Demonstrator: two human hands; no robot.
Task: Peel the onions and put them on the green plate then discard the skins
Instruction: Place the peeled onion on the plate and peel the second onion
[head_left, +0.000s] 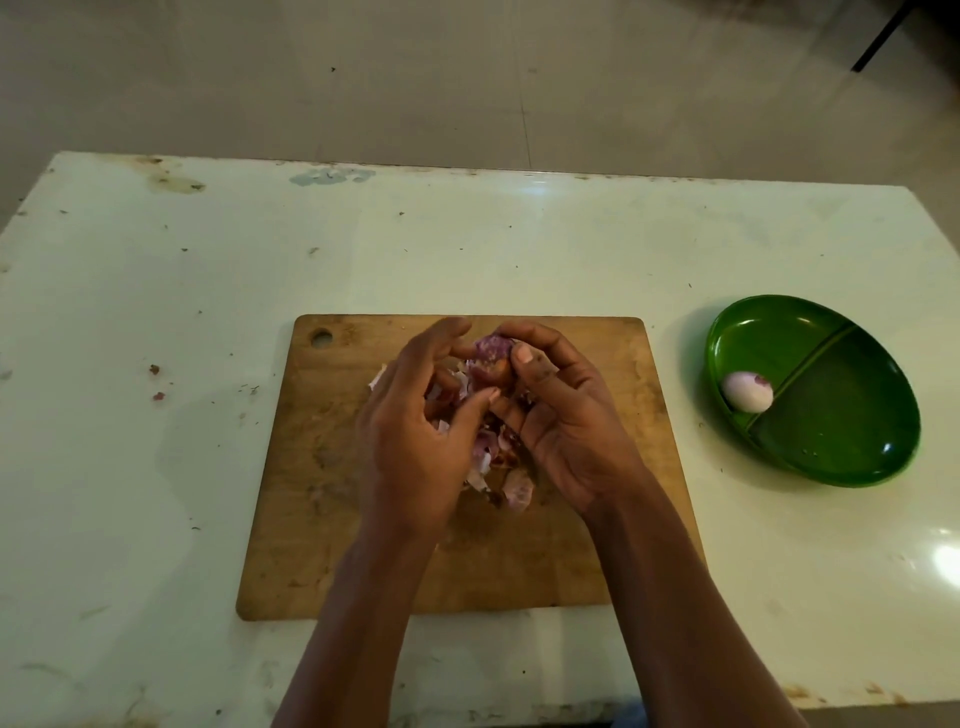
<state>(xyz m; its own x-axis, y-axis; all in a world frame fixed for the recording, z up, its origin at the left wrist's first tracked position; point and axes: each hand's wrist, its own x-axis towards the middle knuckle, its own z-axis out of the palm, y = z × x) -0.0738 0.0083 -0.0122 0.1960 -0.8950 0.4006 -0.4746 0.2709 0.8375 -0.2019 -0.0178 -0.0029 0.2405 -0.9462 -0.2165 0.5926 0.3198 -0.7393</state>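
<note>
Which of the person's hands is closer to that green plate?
Right. The right hand grips the onion over the cutting board, on the side toward the green plate, which sits off to its right. The left hand, also on the onion, is farther away.

onion (491, 349) mostly hidden by right hand (566, 415) | skins (511, 488) partly under left hand (415, 431)

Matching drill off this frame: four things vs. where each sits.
Things:
1 peeled onion
2 half-peeled onion
3 skins
4 board

Places:
a held between left hand and right hand
b piled on the board
c on the table, left of the plate
d plate's left compartment

Pairs: 1-d, 2-a, 3-b, 4-c
</note>
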